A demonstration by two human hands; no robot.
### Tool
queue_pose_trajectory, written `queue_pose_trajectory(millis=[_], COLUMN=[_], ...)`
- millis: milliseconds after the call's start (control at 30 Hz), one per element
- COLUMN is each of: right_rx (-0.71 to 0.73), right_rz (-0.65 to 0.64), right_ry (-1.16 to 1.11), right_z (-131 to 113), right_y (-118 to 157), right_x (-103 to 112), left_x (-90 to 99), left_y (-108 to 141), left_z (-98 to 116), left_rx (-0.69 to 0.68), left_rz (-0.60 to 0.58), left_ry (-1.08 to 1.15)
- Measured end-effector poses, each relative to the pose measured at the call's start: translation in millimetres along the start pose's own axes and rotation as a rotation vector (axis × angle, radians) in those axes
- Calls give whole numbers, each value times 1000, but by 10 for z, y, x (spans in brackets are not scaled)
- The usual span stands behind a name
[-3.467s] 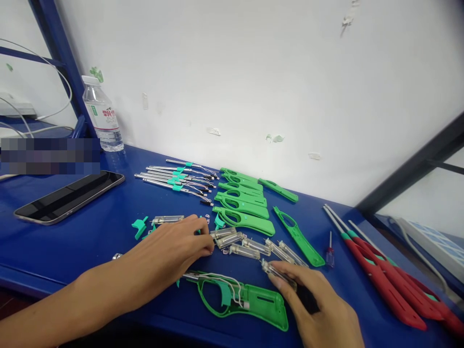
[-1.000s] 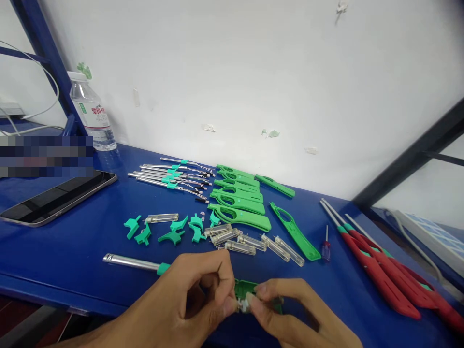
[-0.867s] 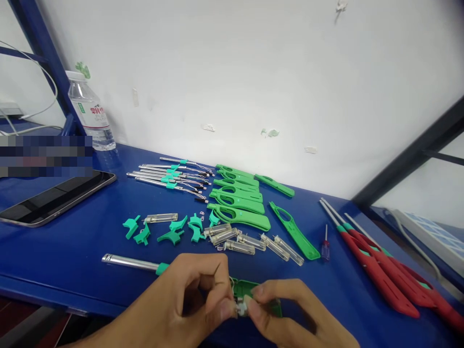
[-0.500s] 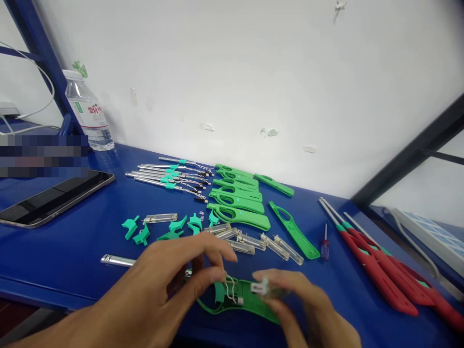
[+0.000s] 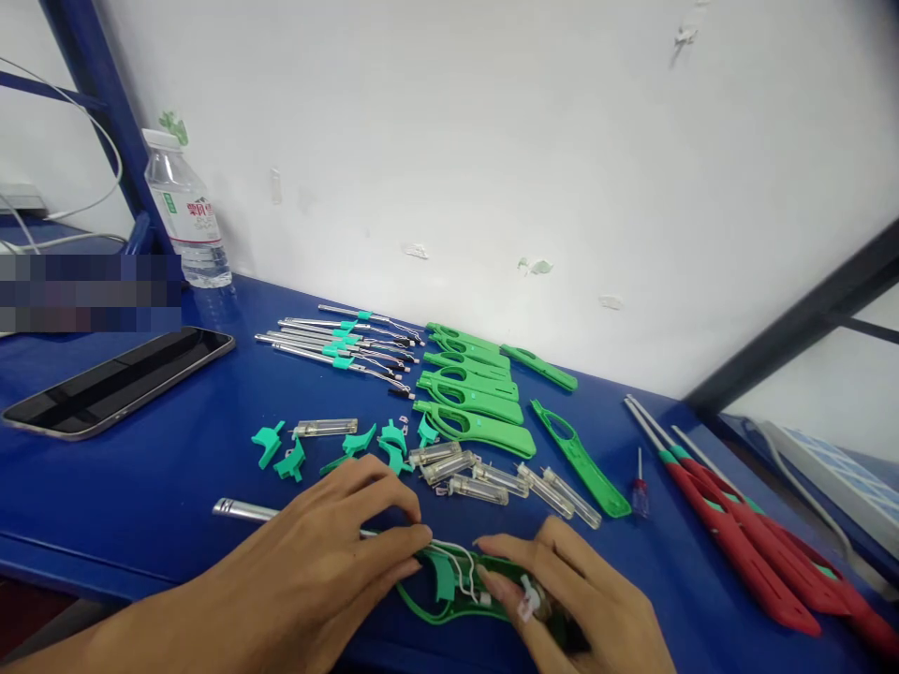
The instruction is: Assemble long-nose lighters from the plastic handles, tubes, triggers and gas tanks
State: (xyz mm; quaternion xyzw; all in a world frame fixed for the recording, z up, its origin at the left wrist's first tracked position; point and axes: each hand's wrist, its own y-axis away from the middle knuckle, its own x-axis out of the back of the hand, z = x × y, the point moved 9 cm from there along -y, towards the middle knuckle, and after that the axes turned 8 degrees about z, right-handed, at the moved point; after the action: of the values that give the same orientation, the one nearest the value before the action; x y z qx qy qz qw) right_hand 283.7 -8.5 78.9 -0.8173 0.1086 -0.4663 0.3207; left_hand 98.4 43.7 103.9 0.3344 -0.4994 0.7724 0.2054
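An open green lighter shell (image 5: 430,616) lies at the table's front edge. Inside it are a teal trigger piece (image 5: 444,578) and white wires (image 5: 460,552) ending in a small plug. My left hand (image 5: 351,552) pinches the wires near the base of a silver tube (image 5: 243,509), which sticks out to the left. My right hand (image 5: 568,599) is closed around a clear fuel tank with a white valve (image 5: 528,599), over the shell's right part. The tank's body is mostly hidden by my fingers.
Several clear tanks (image 5: 478,490), teal pieces (image 5: 269,442), green shells (image 5: 470,428) and wired silver tubes (image 5: 316,356) lie behind my hands. Red lighters (image 5: 744,552) and a small screwdriver (image 5: 640,496) are at right. A phone (image 5: 119,379) and water bottle (image 5: 186,211) stay left.
My right hand has lowered the clear tank towards the shell's right part. My left fingers have closed in on the wires. The view has shifted slightly.
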Motion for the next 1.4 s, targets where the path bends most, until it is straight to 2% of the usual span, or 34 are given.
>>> queue_pose_trajectory(millis=[167,267,433,600,767,967,1200,1400], right_rx=[101,133,210,272,196,93,93,86], right_rz=[-203,-247,-198,-145,-134,-111,-79,-66], right_ry=[75,88,139,243,219,120,144,128], right_z=[42,48,-60,-186,-160,-144,-133,-131], right_y=[-64,-69,-66,-98,-153,-173,-179,-164], right_x=[-135,-184,-173,-148,-190,-270,-256,-263], left_x=[-21,-49,-83,-61,-76,-127,-152,-179], left_y=[-2,29,75,50,58,119,126,154], left_z=[25,2,-3,5,-10,-9,-44,-65], left_rx=[-78,-58,-33,-56,-67,-67,-32,-27], left_rz=[68,63,19,82,143,107,41,37], left_ry=[-2,3,18,-26,-7,17,22,17])
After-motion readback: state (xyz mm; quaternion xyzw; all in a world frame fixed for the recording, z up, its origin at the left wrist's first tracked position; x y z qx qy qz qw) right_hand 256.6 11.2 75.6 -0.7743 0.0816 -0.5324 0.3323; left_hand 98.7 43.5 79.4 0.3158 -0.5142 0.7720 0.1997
